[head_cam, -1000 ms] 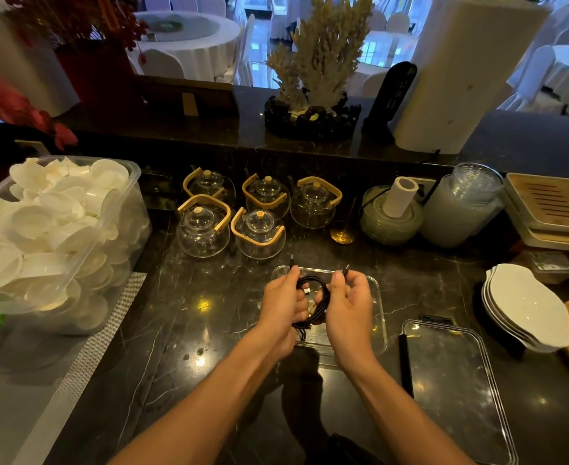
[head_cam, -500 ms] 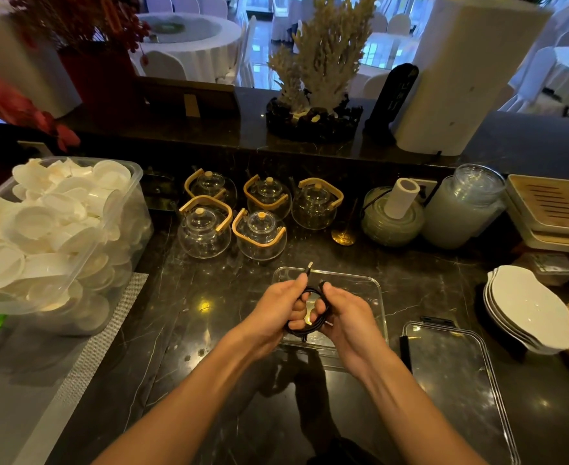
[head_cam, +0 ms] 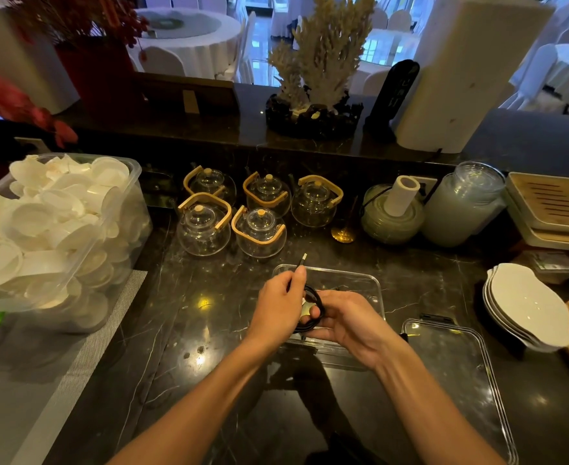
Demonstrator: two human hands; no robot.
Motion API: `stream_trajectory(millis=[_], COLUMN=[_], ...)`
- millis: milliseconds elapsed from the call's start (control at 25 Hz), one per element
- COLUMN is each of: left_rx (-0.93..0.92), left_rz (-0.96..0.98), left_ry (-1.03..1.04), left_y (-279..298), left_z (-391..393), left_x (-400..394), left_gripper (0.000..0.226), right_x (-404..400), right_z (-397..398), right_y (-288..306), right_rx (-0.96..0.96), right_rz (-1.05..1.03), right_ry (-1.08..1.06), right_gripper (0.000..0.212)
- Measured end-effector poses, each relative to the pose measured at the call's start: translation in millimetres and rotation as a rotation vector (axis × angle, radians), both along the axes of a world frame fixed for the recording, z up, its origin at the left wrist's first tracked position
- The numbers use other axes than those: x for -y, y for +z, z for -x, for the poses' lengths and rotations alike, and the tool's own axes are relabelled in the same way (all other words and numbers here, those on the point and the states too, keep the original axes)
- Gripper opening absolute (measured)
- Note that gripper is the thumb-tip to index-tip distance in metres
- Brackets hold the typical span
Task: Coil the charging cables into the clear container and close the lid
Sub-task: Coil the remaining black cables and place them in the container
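While the right hand (head_cam: 341,322) cups a black cable (head_cam: 315,308) coil, fingers curled round the loops, the left hand (head_cam: 278,305) pinches the cable's free end between thumb and forefinger, plug (head_cam: 303,257) sticking up past the fingertips. Both hands sit together, touching the coil, over the near-left part of the clear container (head_cam: 360,280). Container sits open on the dark marble counter (head_cam: 209,330); coil is above it, in the hands, can't tell if it touches the bottom. Lid (head_cam: 461,370) lies flat on the counter just right of the container, apart from it. Further out: five glass teapots (head_cam: 232,213) behind the container, tub of white dishes (head_cam: 51,229) far left, stack of white plates (head_cam: 528,307) far right.
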State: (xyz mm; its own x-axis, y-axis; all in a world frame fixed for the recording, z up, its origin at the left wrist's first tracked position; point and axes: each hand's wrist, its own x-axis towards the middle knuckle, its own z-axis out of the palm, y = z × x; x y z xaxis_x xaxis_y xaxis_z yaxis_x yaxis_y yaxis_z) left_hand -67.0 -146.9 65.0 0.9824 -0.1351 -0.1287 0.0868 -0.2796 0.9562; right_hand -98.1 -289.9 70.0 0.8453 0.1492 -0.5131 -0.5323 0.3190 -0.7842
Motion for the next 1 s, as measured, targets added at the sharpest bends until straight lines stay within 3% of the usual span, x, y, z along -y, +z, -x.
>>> stream_trajectory(millis=[120,280,360,440,520,760,1000], left_rx=[0.033,-0.047,-0.153,-0.271,-0.328,-0.327,-0.290], left_rz=[-0.031,-0.019,0.033,0.095,0.103,0.170,0.099], left_ry=[0.018,0.002,-0.088,-0.144,-0.141,-0.130,-0.394], left_y=[0,-5,-7,-6,-6,-10,5], left_z=[2,-5,-8,-11,-16,-24,-31], left_x=[-1,-4,-7,-11,-12,-15,-32], left_gripper=[0.045,0.050,0.054,0.051,0.044,0.023,0.039], right_x=[3,-1,-3,-8,-11,-9,-7], right_z=[1,6,9,11,11,8,4], right_y=[0,-4,-5,-6,-10,-10,-8], right_rx=[0.013,0.053,0.155,0.272,0.323,0.252,0.200], right_rz=[0.001,-0.184,-0.078,0.106,0.149,0.071,0.007], right_ry=[0.084,0.029,0.031,0.026,-0.024,-0.084,-0.105], right_gripper=[0.029,0.031,0.017,0.020,0.025,0.027,0.033])
